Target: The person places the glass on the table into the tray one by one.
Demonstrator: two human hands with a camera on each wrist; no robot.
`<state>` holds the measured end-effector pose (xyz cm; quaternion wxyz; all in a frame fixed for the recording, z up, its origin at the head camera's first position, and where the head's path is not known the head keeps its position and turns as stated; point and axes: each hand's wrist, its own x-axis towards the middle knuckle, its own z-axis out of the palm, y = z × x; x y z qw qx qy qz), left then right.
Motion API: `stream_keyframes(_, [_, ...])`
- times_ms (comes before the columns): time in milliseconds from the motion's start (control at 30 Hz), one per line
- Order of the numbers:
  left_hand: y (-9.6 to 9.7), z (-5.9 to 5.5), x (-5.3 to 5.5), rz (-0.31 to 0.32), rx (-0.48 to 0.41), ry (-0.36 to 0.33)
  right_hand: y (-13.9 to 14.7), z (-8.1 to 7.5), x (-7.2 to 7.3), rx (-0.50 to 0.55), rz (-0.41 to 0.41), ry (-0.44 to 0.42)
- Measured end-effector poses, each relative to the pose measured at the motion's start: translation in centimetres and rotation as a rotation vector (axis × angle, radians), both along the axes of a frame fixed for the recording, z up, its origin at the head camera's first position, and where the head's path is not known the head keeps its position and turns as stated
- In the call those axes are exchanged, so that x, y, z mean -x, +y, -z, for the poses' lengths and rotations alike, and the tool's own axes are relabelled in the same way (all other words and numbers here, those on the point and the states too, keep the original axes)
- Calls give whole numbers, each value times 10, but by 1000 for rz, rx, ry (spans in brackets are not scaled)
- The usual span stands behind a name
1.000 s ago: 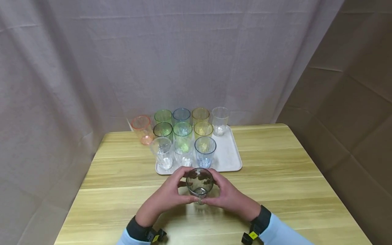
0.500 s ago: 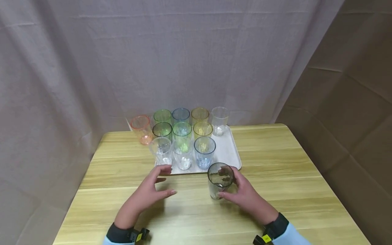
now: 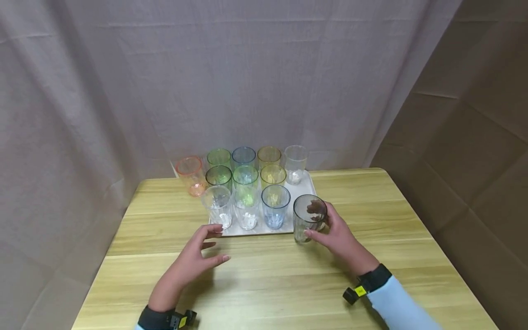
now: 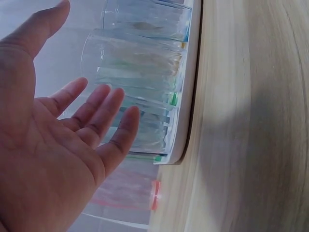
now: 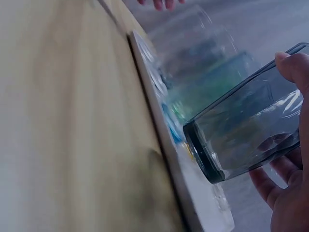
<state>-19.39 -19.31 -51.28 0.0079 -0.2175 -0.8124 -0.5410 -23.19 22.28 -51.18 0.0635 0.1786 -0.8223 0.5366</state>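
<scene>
A smoky grey drinking glass (image 3: 303, 224) is gripped by my right hand (image 3: 336, 236), thumb on the near side and fingers behind it. In the head view it overlaps the front right part of a white tray (image 3: 307, 185). The right wrist view shows the grey glass (image 5: 251, 121) raised above the tray with its dark base toward the tray. My left hand (image 3: 194, 256) holds nothing; its fingers are spread, in front of the tray's left corner. The left wrist view shows its bare palm (image 4: 53, 159) facing the clear glasses.
Several tinted and clear glasses stand upright in rows on the tray, with a blue glass (image 3: 275, 208) at the front and a clear glass (image 3: 295, 165) at the back right. An orange glass (image 3: 191, 176) stands at the left edge. A grey curtain (image 3: 247, 82) hangs behind the wooden table (image 3: 264, 293).
The left hand has let go of the grey glass and moved left. My right hand has carried the glass right and forward, from the table's middle to the tray's front right.
</scene>
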Motion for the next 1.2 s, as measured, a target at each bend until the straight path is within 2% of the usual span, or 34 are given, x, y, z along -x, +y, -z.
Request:
stream_keyframes(167, [-1, 1, 1, -9, -2, -5, 3, -5, 46, 32, 42, -39])
stream_keyframes(333, [-2, 1, 1, -17, 2, -11, 1, -8, 89, 20, 90, -57])
stream_keyframes(500, [-4, 3, 1, -13, 11, -18, -2, -3, 118, -40, 124, -82])
stream_keyframes(733, [-7, 6, 0, -14, 20, -26, -4, 4, 132, -42, 128, -110])
stream_keyframes(1200, [-11, 10, 0, -18, 8, -25, -8, 17, 135, 0, 109, -135])
